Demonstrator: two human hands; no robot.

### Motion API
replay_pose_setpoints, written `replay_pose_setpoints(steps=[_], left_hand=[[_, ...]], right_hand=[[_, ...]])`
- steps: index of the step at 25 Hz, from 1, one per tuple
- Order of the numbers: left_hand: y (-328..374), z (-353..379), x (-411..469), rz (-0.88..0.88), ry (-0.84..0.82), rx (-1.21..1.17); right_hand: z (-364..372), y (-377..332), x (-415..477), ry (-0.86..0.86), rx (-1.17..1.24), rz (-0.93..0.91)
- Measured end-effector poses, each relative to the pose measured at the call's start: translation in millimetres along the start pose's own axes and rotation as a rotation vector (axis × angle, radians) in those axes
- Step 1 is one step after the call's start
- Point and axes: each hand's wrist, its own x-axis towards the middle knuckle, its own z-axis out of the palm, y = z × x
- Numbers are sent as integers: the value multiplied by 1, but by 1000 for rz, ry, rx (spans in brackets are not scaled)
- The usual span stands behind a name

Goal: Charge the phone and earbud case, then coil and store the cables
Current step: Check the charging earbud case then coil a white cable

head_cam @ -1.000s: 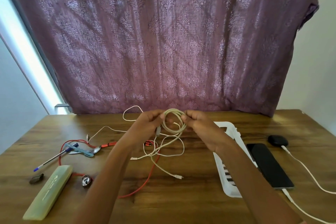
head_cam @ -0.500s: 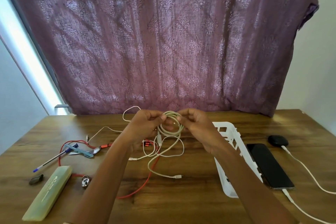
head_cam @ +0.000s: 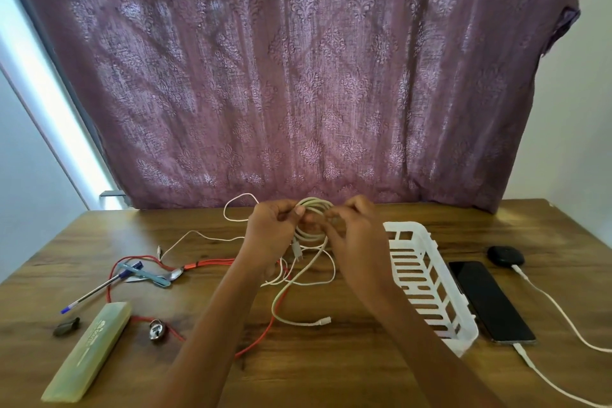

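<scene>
- Head view, the hands: the left hand (head_cam: 271, 235) and the right hand (head_cam: 356, 235) are raised close together over the far middle of the table (head_cam: 331, 374). Each pinches one side of the white cable (head_cam: 316, 205), which is wound into a small ring between them.
- Head view, the task's things: the cable's loose tail drops from the ring to the table and ends in a plug (head_cam: 324, 320) near the middle. The phone (head_cam: 490, 300) and the earbud case (head_cam: 505, 255) lie at the right, each with a white charging lead (head_cam: 556, 305) running to it. The white basket (head_cam: 427, 278) sits just left of the phone, to the right of the hands.
- What could go wrong: only fingertips hold the ring, so I judge that a slack pinch would let the loops spring open.
- The tail crosses the red cable (head_cam: 258, 343) and runs near a thinner white cable (head_cam: 195, 235). Winding it in fast could drag or snag them. Whether they are truly tangled, I cannot tell.
- Carrying the coil right to the basket could brush the charging leads and pull a plug loose.
- Surface and room: the table is dark wood grain, with a pen (head_cam: 96, 290), a green case (head_cam: 89, 348) and a small padlock (head_cam: 157, 329) at the near left. A patterned purple curtain (head_cam: 298, 76) hangs behind, with pale walls on either side and a bright strip at the far left.
</scene>
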Motion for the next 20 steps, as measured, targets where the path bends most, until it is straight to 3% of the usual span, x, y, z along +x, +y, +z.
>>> replay_pose_setpoints(steps=[6, 11, 17, 20], left_hand=[[-4, 1, -4, 59, 21, 3], [-3, 2, -6, 289, 110, 297], [-2, 3, -4, 274, 153, 247], [-1, 4, -4, 256, 134, 199]], right_hand=[[-13, -1, 19, -271, 207, 103], [-34, -1, 33, -480, 326, 205], [-37, -6, 39, -416, 651, 358], [-39, -8, 42, -388, 690, 466]])
